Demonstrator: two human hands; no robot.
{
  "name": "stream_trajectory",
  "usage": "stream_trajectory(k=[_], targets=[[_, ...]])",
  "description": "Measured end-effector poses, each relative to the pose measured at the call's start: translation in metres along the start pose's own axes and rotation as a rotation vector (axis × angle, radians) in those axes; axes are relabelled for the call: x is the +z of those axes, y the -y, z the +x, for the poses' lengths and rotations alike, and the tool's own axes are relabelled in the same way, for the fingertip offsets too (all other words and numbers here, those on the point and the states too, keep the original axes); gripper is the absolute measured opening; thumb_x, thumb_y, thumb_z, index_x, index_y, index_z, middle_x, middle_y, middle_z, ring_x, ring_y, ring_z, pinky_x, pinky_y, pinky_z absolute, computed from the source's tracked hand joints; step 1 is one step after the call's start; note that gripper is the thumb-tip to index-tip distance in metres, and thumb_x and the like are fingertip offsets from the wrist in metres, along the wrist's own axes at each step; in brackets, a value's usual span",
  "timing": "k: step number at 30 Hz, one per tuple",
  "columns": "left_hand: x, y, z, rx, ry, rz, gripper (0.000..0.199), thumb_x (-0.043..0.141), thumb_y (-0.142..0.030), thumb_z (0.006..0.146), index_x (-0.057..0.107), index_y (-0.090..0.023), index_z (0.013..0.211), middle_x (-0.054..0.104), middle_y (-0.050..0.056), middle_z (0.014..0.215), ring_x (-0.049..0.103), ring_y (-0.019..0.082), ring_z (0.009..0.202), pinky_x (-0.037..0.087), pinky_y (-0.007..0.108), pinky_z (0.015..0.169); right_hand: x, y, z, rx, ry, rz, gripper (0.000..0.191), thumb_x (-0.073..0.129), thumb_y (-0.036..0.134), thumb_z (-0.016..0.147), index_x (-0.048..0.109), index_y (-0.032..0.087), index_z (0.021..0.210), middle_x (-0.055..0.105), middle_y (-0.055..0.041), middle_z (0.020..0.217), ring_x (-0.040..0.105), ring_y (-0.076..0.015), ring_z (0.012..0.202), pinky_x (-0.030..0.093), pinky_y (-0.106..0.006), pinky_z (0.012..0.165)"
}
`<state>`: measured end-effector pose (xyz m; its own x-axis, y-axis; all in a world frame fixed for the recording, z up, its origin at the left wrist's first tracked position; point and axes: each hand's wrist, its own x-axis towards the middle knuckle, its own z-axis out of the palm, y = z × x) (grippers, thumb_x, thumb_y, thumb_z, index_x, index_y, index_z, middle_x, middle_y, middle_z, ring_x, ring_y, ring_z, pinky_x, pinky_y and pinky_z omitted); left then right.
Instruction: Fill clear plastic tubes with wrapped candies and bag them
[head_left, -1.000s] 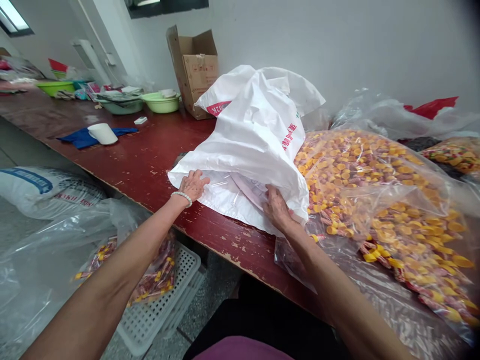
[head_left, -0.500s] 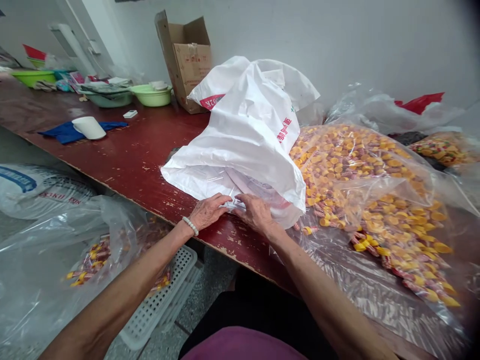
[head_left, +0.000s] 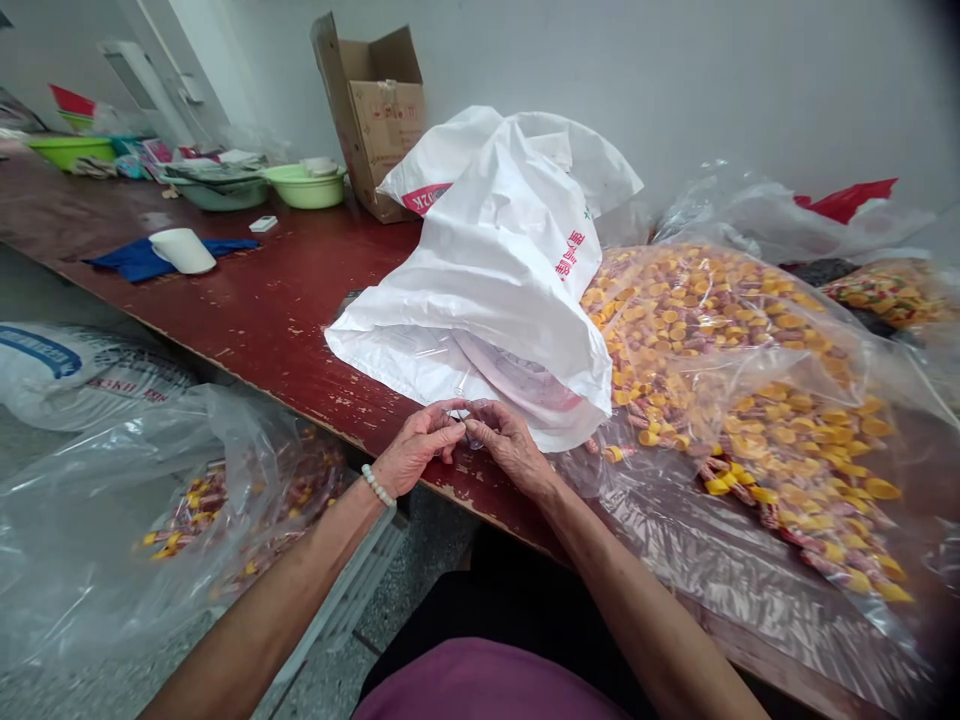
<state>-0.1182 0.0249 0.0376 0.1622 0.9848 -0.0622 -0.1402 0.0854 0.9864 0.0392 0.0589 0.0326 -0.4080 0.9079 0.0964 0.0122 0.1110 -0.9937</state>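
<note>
My left hand (head_left: 421,443), with a beaded bracelet at the wrist, and my right hand (head_left: 508,440) meet over the table's front edge. Fingers and thumbs of both are closed on a small clear plastic piece (head_left: 474,436), partly hidden by the fingertips. Just beyond them lies the open mouth of a white woven sack (head_left: 510,240) with red print. Clear pieces show inside its mouth. To the right, a large clear bag (head_left: 690,320) holds many small yellow-capped pieces.
The worn red table (head_left: 262,310) carries a white roll (head_left: 182,251) on blue cloth, green basins (head_left: 306,188) and a cardboard box (head_left: 386,125). Below left are a clear bag (head_left: 247,440) of yellow-and-red pieces and a white crate (head_left: 352,575).
Both hands have drawn back slightly from the sack's mouth towards the body, fingertips now together around a clear piece. The view has shifted a little.
</note>
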Motion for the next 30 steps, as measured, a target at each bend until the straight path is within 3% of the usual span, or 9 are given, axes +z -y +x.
stream_trajectory(k=[5,8,12,15,19,22,27,30], targets=[[0.006,-0.004,-0.008,-0.119,-0.099,0.049,0.048,0.051,-0.04,0.084,0.032,-0.025,0.125,0.041,-0.008,0.066,0.03,0.005,0.04,0.025,0.018,0.038,-0.003,-0.002,-0.007,0.123,0.052,0.09,0.04,0.06,0.047,0.078,0.053,0.022,0.108,0.056,-0.0037,0.107,0.057,-0.0153,0.087,0.048,-0.026,0.064],[0.003,-0.009,-0.01,-0.184,-0.125,0.248,0.043,0.048,-0.029,0.081,0.034,-0.025,0.121,0.041,-0.007,0.067,0.032,0.007,0.042,0.025,0.018,0.039,-0.003,-0.003,-0.01,0.083,0.05,0.06,0.039,0.061,0.042,0.079,0.053,0.022,0.111,0.056,-0.0034,0.106,0.057,-0.0155,0.088,0.049,-0.027,0.068],[-0.002,-0.018,-0.014,0.052,0.022,0.769,0.02,0.056,-0.02,0.072,0.058,-0.02,0.092,0.051,0.002,0.078,0.051,0.016,0.07,0.044,0.027,0.063,-0.001,-0.001,-0.014,-0.045,0.061,-0.033,0.036,0.059,0.034,0.081,0.056,0.021,0.115,0.06,-0.004,0.108,0.055,-0.0164,0.099,0.046,-0.031,0.086],[-0.003,-0.024,-0.016,0.142,0.136,0.904,0.009,0.063,-0.023,0.07,0.065,-0.018,0.077,0.055,0.003,0.075,0.053,0.019,0.077,0.044,0.028,0.068,-0.001,0.001,-0.018,-0.086,0.075,-0.116,0.035,0.058,0.03,0.082,0.057,0.021,0.115,0.061,-0.0043,0.11,0.055,-0.0168,0.102,0.043,-0.033,0.092],[-0.003,-0.026,-0.018,0.029,-0.015,0.716,0.027,0.069,-0.037,0.069,0.068,-0.016,0.086,0.047,-0.004,0.057,0.044,0.01,0.052,0.034,0.021,0.048,-0.002,0.001,-0.025,-0.057,0.054,-0.15,0.033,0.058,0.032,0.082,0.057,0.021,0.113,0.062,-0.0024,0.102,0.057,-0.016,0.093,0.044,-0.032,0.087],[-0.001,-0.016,-0.017,-0.029,-0.073,0.451,0.034,0.071,-0.042,0.068,0.067,-0.015,0.088,0.05,-0.004,0.057,0.04,0.007,0.045,0.032,0.02,0.044,0.0,-0.001,-0.032,-0.011,0.042,-0.063,0.033,0.058,0.034,0.082,0.057,0.023,0.113,0.062,-0.0018,0.1,0.058,-0.0151,0.086,0.048,-0.031,0.08],[0.014,0.008,-0.016,0.079,-0.239,0.085,0.03,0.077,-0.036,0.064,0.067,-0.014,0.082,0.063,0.001,0.079,0.058,0.012,0.069,0.047,0.024,0.064,0.007,0.0,-0.043,0.049,0.007,0.131,0.041,0.064,0.037,0.078,0.056,0.025,0.116,0.063,-0.0039,0.109,0.061,-0.0177,0.092,0.05,-0.032,0.08],[0.021,0.01,-0.018,0.13,-0.216,0.05,0.026,0.075,-0.035,0.067,0.066,-0.015,0.081,0.065,0.003,0.089,0.061,0.016,0.083,0.05,0.027,0.076,0.009,0.0,-0.047,0.013,0.009,0.191,0.042,0.065,0.039,0.079,0.056,0.025,0.118,0.062,-0.0041,0.115,0.058,-0.0197,0.104,0.046,-0.035,0.091]])
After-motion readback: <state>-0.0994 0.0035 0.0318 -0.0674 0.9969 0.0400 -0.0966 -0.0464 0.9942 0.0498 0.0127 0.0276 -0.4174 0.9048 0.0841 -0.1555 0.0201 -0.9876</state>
